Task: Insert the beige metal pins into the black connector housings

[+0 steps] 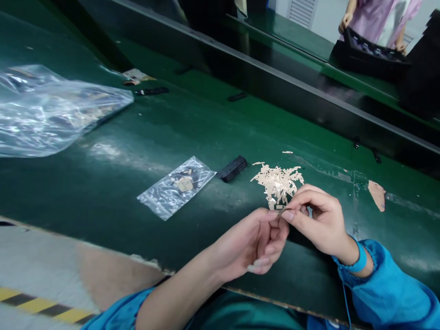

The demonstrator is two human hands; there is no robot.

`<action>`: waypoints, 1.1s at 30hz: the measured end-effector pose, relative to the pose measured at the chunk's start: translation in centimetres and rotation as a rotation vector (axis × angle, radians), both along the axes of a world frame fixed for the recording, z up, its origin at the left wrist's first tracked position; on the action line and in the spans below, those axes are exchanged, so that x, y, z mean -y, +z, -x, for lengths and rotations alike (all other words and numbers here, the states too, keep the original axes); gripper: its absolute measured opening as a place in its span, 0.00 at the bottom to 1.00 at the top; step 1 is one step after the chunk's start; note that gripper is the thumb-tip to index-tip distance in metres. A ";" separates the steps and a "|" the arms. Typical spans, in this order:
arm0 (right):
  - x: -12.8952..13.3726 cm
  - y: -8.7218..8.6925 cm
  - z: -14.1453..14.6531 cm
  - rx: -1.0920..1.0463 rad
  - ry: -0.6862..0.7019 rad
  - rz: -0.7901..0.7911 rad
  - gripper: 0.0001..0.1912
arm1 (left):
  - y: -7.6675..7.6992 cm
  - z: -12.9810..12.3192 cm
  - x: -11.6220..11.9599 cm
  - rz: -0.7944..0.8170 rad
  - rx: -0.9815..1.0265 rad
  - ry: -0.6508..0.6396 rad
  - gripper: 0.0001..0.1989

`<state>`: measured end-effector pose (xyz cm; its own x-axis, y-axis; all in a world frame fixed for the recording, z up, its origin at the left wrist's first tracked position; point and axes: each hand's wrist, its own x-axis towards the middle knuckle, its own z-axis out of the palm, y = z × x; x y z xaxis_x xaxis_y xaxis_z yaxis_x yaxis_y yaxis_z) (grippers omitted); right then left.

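Observation:
My left hand (256, 245) and my right hand (318, 217) meet fingertip to fingertip above the near part of the green table. Both pinch a small thin strip (281, 211), mostly covered by the fingers, so its exact kind does not show. The other left fingers curl loosely below. Just beyond the hands lies a loose pile of small pale flat strips (277, 182). To its left rests a black block-shaped part (233, 168). Beside that is a small clear plastic bag (177, 187) with tan and dark pieces inside.
A large clear plastic bag (58, 112) covers the table's left side. Small black parts (151, 91) and a brown scrap (377, 195) lie about. A dark rail (240, 59) crosses behind. Beyond it, a person (378, 23) holds a black tray (371, 55).

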<state>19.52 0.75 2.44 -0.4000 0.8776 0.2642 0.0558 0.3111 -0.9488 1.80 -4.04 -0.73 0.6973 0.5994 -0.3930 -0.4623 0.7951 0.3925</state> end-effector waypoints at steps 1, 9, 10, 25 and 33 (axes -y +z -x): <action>0.0 0.0 0.0 0.005 -0.021 0.041 0.05 | 0.1 0.0 0.0 -0.037 -0.033 0.041 0.21; 0.2 -0.1 0.2 0.116 0.005 0.196 0.03 | 2.1 0.9 0.2 -0.755 -0.834 0.425 0.06; 0.3 -0.1 0.3 0.124 -0.014 0.169 0.03 | 2.2 0.9 0.3 -0.790 -0.871 0.439 0.08; 0.1 -0.4 0.4 0.034 -0.080 0.419 0.08 | 2.0 0.7 0.2 -0.684 -0.972 0.423 0.08; 0.3 -0.7 0.3 0.059 0.068 0.487 0.12 | 2.0 2.0 -1.2 -0.583 -0.777 0.346 0.12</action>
<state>19.24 0.47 1.70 -0.4621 0.8650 -0.1955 0.1092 -0.1632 -0.9805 -0.21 -2.88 1.23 0.1283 0.9609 -0.2453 -0.0830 0.2569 0.9629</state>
